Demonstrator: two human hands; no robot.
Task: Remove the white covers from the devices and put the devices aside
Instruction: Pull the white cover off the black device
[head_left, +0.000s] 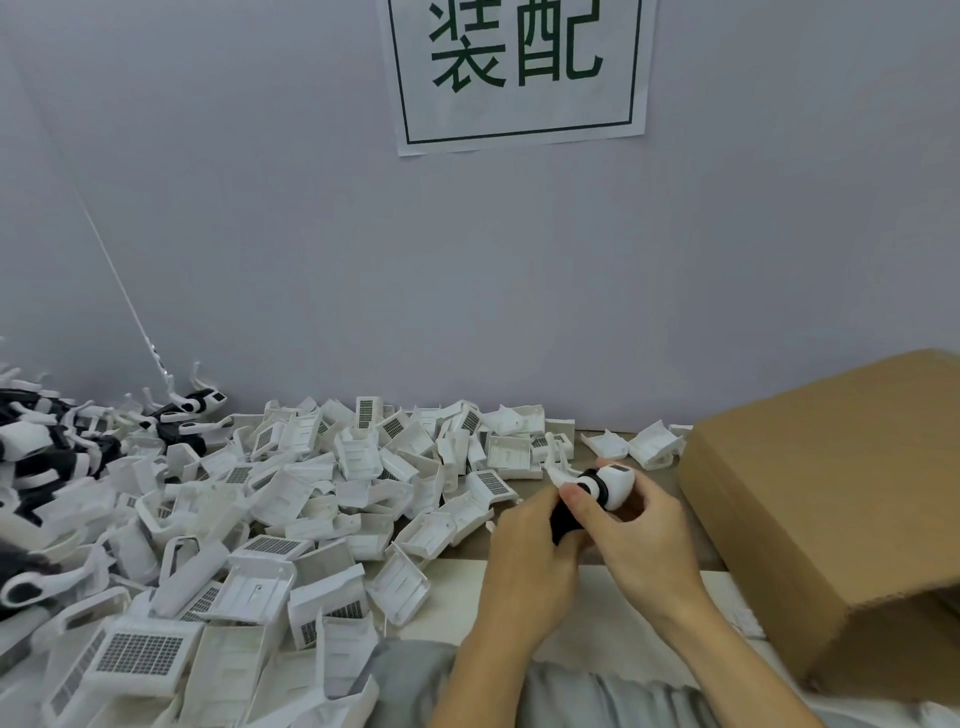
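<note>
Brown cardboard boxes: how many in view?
1. The brown cardboard box sits on the table at right, beside both hands, partly cut off by the frame edge. More could lie out of view.

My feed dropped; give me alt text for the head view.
Both hands, left and right, grip one black-and-white device above the table. White covers are heaped to the left, a cardboard box sits right.

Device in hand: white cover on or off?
Still on. The white cover sits over the black device end, gripped by right hand; left hand holds the body.
</note>
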